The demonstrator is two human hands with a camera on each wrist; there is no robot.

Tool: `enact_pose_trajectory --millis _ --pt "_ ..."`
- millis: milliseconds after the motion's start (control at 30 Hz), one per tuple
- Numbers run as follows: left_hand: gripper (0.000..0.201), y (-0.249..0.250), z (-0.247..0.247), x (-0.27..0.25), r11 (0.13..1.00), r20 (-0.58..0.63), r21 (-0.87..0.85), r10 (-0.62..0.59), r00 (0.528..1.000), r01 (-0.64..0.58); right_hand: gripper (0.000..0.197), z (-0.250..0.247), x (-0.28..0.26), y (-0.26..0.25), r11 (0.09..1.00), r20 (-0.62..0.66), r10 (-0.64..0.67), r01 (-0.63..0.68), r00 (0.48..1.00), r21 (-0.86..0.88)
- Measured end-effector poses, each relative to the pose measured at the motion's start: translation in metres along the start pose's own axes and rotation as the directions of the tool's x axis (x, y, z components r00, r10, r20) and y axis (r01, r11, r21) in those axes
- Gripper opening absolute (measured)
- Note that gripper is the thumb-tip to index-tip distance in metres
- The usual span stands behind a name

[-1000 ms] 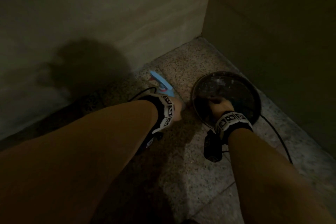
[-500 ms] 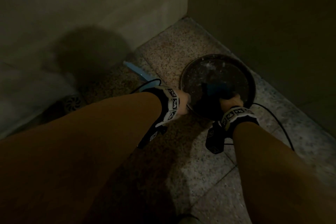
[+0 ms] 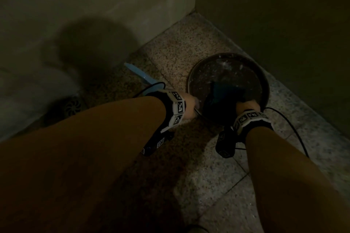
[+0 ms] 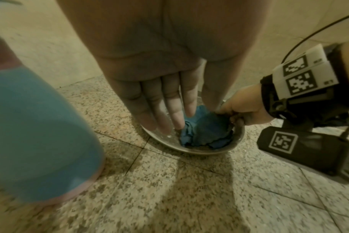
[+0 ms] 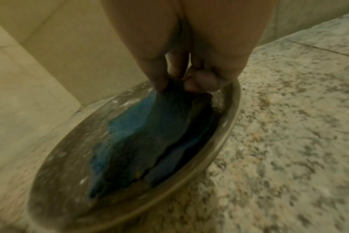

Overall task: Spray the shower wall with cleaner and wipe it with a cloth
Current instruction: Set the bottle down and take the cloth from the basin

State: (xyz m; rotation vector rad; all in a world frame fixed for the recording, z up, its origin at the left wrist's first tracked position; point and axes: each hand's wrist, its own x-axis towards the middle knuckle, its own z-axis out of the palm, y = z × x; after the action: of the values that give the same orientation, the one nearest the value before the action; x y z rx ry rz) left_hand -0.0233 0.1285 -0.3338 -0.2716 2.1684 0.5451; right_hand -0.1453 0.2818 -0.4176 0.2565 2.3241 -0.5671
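Observation:
A blue cloth [image 3: 221, 91] lies wet in a round metal bowl [image 3: 263, 81] on the granite floor, in the corner of the shower walls [image 3: 113, 5]. My right hand [image 3: 246, 105] pinches the cloth's near edge; the right wrist view shows the fingers [image 5: 159, 78] curled on the cloth [image 5: 149, 134]. My left hand [image 4: 169, 123] reaches into the bowl [image 4: 209, 152] with straight fingers, the tips touching the cloth [image 4: 205, 134]. The blue spray bottle [image 3: 140, 75] is on the floor just left of my left wrist, and nothing holds it.
A round floor drain [image 3: 73, 107] sits at the left by the wall base. Cables trail from both wrist cameras across the floor. The second wall [image 3: 284, 24] stands close behind the bowl on the right.
My left hand has moved right from the spray bottle to the bowl and reached in. My right hand still grips the cloth in the bowl. The view has shifted slightly.

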Motion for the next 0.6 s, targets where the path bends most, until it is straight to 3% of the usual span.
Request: enact_pose_trajectory --millis 133,233,433,600 --pt "0.042 0.0 -0.001 -0.006 0.999 -0.018 0.048 -0.018 1.0 0.019 0.052 -0.009 -0.013 -0.01 0.999 -0.016 0.006 -0.006 1.0 0.046" --pt "0.041 -0.001 -0.002 -0.012 0.999 -0.013 0.028 -0.017 1.0 0.018 0.049 -0.012 -0.022 -0.015 0.989 0.019 -0.064 0.061 0.998 0.138" --pt "0.041 0.0 -0.006 -0.029 0.997 -0.03 -0.077 -0.004 1.0 0.002 0.051 -0.03 -0.052 -0.033 0.952 -0.059 -0.177 0.186 0.982 0.244" --pt "0.041 0.009 -0.022 -0.058 0.999 -0.224 -0.039 -0.003 0.975 -0.006 0.05 -0.059 -0.086 -0.05 0.924 -0.105 -0.245 0.265 0.964 0.275"
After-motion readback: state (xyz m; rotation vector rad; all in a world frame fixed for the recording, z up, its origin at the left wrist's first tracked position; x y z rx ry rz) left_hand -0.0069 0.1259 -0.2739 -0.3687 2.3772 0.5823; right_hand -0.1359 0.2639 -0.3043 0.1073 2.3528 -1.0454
